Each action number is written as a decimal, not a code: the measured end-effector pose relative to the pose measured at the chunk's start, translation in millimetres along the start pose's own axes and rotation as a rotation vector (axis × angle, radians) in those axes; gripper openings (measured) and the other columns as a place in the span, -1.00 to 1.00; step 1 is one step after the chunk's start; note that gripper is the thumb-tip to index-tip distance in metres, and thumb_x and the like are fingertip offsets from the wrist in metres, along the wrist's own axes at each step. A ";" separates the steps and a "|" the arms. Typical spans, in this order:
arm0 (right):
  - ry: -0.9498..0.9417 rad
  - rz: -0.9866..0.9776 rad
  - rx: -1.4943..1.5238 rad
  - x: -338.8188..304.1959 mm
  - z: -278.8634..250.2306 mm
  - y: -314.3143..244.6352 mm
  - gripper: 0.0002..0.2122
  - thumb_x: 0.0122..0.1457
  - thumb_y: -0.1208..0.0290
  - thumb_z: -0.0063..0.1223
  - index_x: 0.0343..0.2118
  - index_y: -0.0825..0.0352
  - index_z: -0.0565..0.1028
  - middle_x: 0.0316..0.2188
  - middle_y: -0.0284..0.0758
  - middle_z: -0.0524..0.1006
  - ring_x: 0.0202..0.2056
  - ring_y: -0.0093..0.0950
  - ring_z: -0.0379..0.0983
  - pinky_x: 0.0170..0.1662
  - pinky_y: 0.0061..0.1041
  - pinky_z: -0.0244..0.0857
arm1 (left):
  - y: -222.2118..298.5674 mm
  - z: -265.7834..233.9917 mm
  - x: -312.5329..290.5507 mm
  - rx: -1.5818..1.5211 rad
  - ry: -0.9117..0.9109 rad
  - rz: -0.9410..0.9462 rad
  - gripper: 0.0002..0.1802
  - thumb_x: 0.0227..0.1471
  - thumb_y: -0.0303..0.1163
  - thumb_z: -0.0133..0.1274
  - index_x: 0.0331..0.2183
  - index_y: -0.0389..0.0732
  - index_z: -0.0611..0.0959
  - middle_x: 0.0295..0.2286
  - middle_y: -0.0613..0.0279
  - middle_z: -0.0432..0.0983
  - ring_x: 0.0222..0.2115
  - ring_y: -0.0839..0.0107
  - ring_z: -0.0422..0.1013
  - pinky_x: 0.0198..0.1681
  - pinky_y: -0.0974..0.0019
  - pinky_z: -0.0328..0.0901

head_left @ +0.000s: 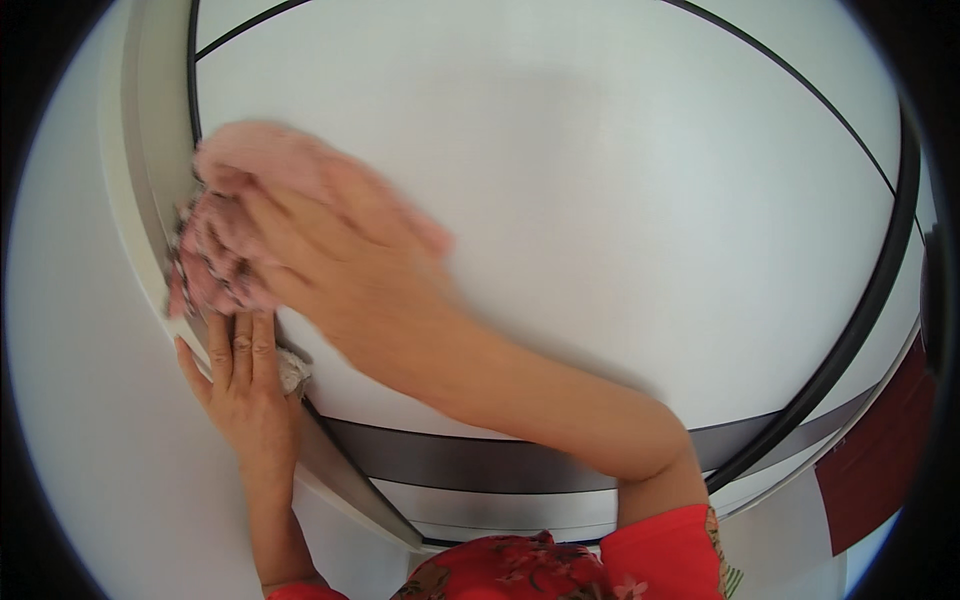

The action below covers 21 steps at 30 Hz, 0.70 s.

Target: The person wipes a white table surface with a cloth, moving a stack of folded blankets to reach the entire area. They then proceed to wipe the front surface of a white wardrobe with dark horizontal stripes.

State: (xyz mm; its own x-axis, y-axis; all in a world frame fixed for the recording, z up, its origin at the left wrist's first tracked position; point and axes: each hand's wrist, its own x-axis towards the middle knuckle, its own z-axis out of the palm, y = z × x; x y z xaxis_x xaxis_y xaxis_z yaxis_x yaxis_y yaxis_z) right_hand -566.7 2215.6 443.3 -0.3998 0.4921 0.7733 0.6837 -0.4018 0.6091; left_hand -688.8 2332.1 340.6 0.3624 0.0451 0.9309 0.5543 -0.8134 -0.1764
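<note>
A pink cloth (pixel 290 150), with a dark-patterned part hanging at its left, lies bunched against the white panel (pixel 600 200). My right hand (pixel 340 245) presses and grips it near the panel's left edge; hand and cloth are blurred by motion. Just below, my left hand (pixel 245 385) rests with fingers stretched out along the pale frame (pixel 150 200), their tips close to the cloth's lower edge. Beside that hand's thumb side is a crumpled whitish thing (pixel 293 370), perhaps a cloth. The thumb is hidden, so whether it touches this thing I cannot tell.
Dark trim (pixel 885 270) borders the panel at right, and a grey band (pixel 460 462) crosses below it. A pale wall (pixel 80 350) runs along the left. Something dark red (pixel 875 450) stands at lower right. My red patterned clothing (pixel 520 570) shows at the bottom.
</note>
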 end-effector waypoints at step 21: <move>0.304 0.974 -0.364 -269.9 -240.1 160.4 -0.61 0.31 0.28 -0.21 0.12 0.38 0.34 0.23 -0.01 0.17 0.31 -0.11 -0.03 0.31 -0.21 -0.12 | 13.6 -7.8 4.4 0.062 -0.016 -0.013 -0.16 -0.24 -0.79 -0.10 0.17 -0.11 0.39 0.18 0.36 0.27 0.26 0.33 0.08 0.30 -0.06 -0.21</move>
State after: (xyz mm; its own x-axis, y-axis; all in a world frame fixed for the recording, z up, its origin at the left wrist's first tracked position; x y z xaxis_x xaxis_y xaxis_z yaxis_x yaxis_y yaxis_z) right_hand -495.7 1833.0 374.5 0.0482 -0.3549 0.9336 0.5868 -0.7464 -0.3140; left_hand -685.5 2316.7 344.8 0.3664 0.0657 0.9281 0.6045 -0.7751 -0.1838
